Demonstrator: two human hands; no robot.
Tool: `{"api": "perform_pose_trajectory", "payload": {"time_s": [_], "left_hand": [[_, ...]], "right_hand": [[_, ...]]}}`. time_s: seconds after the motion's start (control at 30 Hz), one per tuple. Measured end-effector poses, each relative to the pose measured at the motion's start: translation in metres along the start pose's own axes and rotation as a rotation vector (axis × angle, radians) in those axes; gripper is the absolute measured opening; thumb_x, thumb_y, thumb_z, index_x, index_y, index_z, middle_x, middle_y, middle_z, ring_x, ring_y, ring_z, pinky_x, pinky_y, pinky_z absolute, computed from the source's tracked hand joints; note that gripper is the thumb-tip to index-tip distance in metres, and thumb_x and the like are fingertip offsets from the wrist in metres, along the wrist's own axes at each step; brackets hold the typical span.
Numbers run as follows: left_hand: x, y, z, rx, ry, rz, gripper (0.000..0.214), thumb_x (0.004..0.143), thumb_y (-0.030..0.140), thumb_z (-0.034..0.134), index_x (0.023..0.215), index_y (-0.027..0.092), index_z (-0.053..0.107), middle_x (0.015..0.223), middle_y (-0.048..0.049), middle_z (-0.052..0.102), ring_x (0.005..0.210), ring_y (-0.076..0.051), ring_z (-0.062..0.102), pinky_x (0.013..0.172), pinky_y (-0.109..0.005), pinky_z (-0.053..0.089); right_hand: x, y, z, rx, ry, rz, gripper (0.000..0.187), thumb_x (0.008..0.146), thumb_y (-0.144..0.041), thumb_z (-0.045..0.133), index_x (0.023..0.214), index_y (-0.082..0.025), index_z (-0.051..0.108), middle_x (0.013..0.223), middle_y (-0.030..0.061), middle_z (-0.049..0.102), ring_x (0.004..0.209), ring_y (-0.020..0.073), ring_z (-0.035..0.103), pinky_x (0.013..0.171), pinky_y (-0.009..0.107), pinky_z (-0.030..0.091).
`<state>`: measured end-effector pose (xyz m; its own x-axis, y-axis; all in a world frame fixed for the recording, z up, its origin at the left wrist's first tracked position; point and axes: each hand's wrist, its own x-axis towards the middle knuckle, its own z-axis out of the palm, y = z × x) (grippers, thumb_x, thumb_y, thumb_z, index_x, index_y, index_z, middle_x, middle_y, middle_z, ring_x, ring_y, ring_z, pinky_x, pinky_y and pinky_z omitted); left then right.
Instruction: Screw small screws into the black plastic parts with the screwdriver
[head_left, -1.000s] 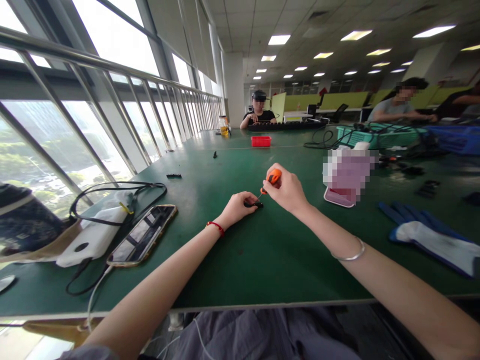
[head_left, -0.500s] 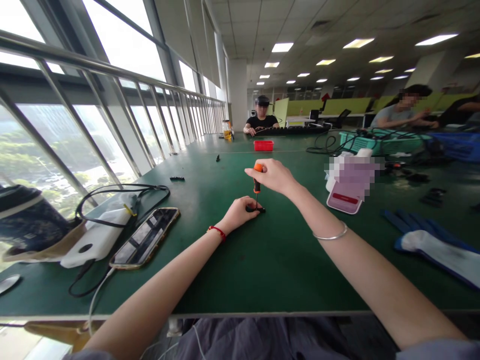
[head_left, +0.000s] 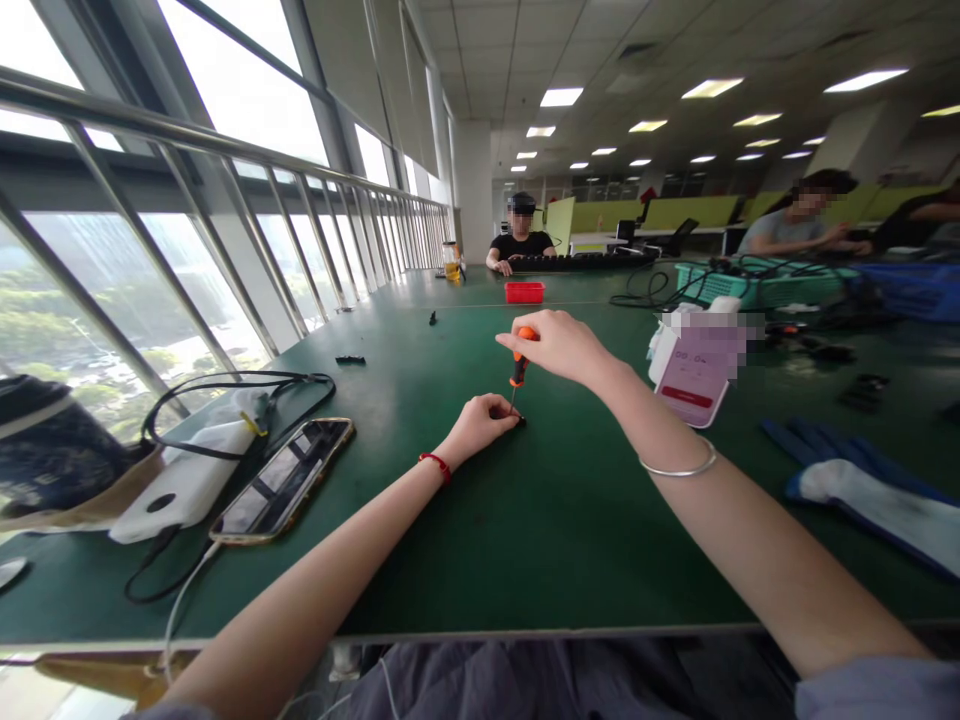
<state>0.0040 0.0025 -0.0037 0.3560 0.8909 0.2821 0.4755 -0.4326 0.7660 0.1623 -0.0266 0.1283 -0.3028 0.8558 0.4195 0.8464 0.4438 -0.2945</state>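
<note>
My left hand (head_left: pixel 480 422) rests on the green table (head_left: pixel 540 520) and pinches a small black part (head_left: pixel 519 421) against it. My right hand (head_left: pixel 559 345) is closed around the top of an orange-handled screwdriver (head_left: pixel 518 368). The screwdriver stands almost upright with its thin tip down on the black part. A red cord sits on my left wrist and a silver bangle on my right.
A phone (head_left: pixel 281 482) and a white power bank (head_left: pixel 187 475) with black cables lie at the left. Blue and white gloves (head_left: pixel 862 485) lie at the right, near a pink-white box (head_left: pixel 694 375). Loose black parts (head_left: pixel 349 359) and a red tray (head_left: pixel 524 292) sit farther back. Other people sit at the far end.
My right hand lifted the screwdriver from a slant to near upright over the black part. My left hand kept hold of the part on the table.
</note>
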Motion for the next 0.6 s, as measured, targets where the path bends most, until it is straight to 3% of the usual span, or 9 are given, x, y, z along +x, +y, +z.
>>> {"api": "perform_pose_trajectory", "payload": {"time_s": [0.1,0.17,0.3,0.4,0.47,0.6], "left_hand": [[-0.001,0.0,0.001,0.13,0.043,0.009,0.009,0.072,0.025,0.062,0.071,0.016,0.063,0.086,-0.0035,0.065,0.08,-0.017,0.061,0.08,-0.032,0.047],[-0.004,0.0,-0.001,0.215,0.047,0.031,0.012,0.071,0.028,0.064,0.077,0.018,0.066,0.089,-0.0037,0.064,0.084,-0.018,0.059,0.083,-0.034,0.046],[-0.011,0.002,-0.008,0.379,0.071,0.044,0.025,0.067,0.036,0.069,0.086,0.02,0.067,0.092,-0.0045,0.063,0.094,-0.025,0.055,0.088,-0.041,0.041],[-0.013,0.002,-0.013,0.386,0.064,0.012,0.021,0.068,0.038,0.069,0.081,0.021,0.068,0.091,-0.0052,0.064,0.095,-0.025,0.054,0.09,-0.042,0.039],[-0.012,0.002,-0.014,0.358,0.058,0.011,0.017,0.069,0.036,0.068,0.077,0.02,0.069,0.091,-0.0051,0.065,0.093,-0.024,0.054,0.092,-0.042,0.038],[-0.01,0.003,-0.014,0.331,0.05,0.015,0.015,0.069,0.033,0.068,0.076,0.02,0.069,0.09,-0.0045,0.067,0.091,-0.023,0.055,0.095,-0.043,0.036]], "right_hand": [[0.001,-0.001,0.0,-0.014,0.006,-0.02,0.016,0.075,-0.038,0.051,0.079,-0.024,0.059,0.072,-0.0008,0.062,0.064,0.0143,0.051,0.056,0.025,0.029],[0.001,0.0,0.0,-0.03,-0.003,-0.013,0.019,0.072,-0.037,0.054,0.086,-0.025,0.058,0.074,-0.0011,0.062,0.064,0.0149,0.051,0.056,0.025,0.029],[0.003,0.001,0.001,-0.035,-0.012,0.004,0.023,0.077,-0.045,0.049,0.077,-0.024,0.058,0.07,-0.0001,0.062,0.061,0.0151,0.051,0.055,0.026,0.028],[0.004,0.001,0.002,-0.037,0.025,-0.012,0.024,0.079,-0.043,0.049,0.072,-0.023,0.06,0.07,0.0006,0.062,0.063,0.0151,0.052,0.055,0.026,0.028],[0.004,0.0,0.002,-0.043,0.024,-0.02,0.016,0.075,-0.038,0.054,0.079,-0.024,0.06,0.073,-0.0004,0.063,0.064,0.015,0.052,0.056,0.026,0.029],[0.004,-0.002,0.002,-0.019,-0.018,-0.014,0.02,0.075,-0.042,0.053,0.082,-0.025,0.058,0.071,-0.0015,0.062,0.062,0.0149,0.051,0.055,0.025,0.029]]}}
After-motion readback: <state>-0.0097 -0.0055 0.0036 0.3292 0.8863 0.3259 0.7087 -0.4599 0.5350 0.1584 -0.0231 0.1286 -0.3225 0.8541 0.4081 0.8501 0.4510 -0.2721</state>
